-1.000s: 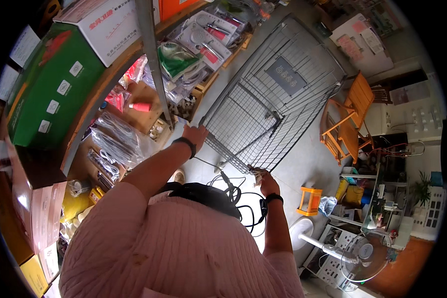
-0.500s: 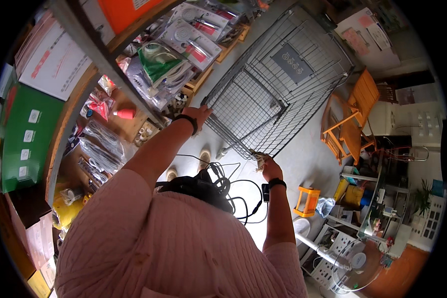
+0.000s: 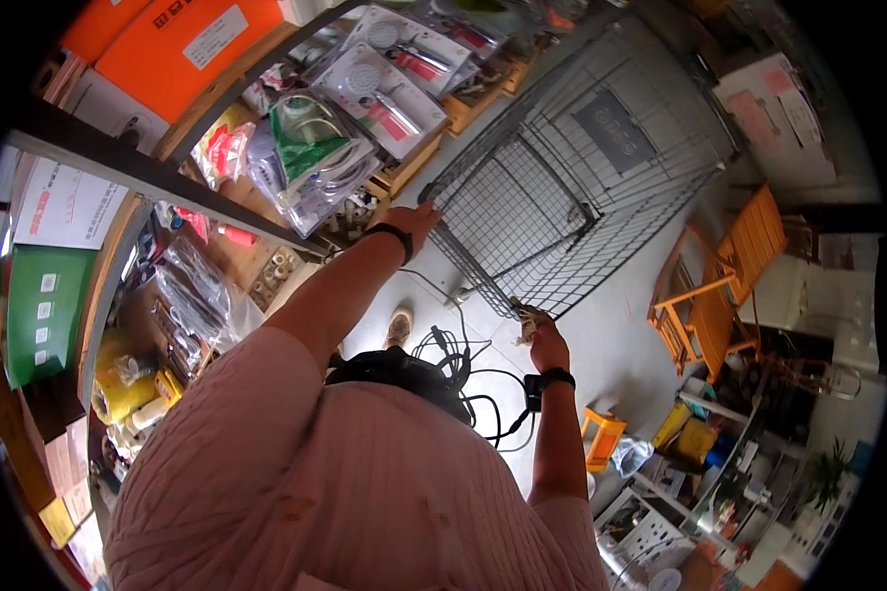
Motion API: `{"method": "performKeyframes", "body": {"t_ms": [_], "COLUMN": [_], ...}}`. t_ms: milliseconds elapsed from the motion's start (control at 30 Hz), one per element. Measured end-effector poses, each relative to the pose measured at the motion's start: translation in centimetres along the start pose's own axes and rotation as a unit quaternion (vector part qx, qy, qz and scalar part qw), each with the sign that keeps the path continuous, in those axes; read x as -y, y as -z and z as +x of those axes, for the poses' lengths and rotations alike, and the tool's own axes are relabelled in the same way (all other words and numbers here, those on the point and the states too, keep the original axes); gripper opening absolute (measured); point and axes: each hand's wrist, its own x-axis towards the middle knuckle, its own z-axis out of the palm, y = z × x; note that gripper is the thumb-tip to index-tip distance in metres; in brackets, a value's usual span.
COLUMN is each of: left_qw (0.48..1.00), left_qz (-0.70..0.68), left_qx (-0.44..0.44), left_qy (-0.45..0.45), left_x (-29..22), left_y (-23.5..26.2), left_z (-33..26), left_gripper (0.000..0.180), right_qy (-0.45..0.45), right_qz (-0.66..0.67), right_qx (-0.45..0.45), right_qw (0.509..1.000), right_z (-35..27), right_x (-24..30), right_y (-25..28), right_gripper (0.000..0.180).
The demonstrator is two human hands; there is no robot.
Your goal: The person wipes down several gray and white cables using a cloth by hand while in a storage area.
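Note:
A grey wire shopping cart (image 3: 552, 222) stands in front of me, with a dark plate on its far side. My left hand (image 3: 411, 225) is closed on the left end of the cart's near edge. At the near right corner, my right hand (image 3: 549, 347) is closed by the cart's end, against a crumpled beige cloth-like bit (image 3: 528, 319). How far its fingers wrap round the bar is partly hidden. Black cables (image 3: 453, 360) hang in loops below my waist, above the floor.
Shelving on my left holds packaged shower heads (image 3: 370, 84), an orange box (image 3: 182, 49) and a green box (image 3: 54, 305). Right of the cart stands a folding wooden chair (image 3: 715, 286). An orange stool (image 3: 603, 438) and a cluttered rack (image 3: 719, 433) are nearer on the right.
The cart and both my hands have shifted slightly rightward in view, as the view itself turned. Two shoes showed before; one shows now. Both hands keep their places on the cart.

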Motion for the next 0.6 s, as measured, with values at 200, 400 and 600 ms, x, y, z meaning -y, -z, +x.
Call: {"method": "performKeyframes", "body": {"t_ms": [200,400,600], "left_qw": [0.996,0.964,0.877], "left_qz": [-0.082,-0.208,-0.240], "left_qx": [0.047,0.100,0.044], "left_qy": [-0.003,0.129,0.414], "left_x": [0.4,9.4,21.1], "left_y": [3.0,-7.8,-14.8], "left_z": [-2.2,-11.0,-19.0], "left_gripper": [0.074,0.058,0.037], "right_qy": [0.072,0.092,0.105], "right_qz": [0.006,0.039,0.006], "right_qx": [-0.024,-0.051,0.031], "right_qw": [0.997,0.994,0.994], "right_z": [1.4,2.6,5.0], "right_x": [0.6,0.6,2.2], "right_y": [1.1,0.0,-0.5], "right_gripper": [0.030,0.025,0.037]}}
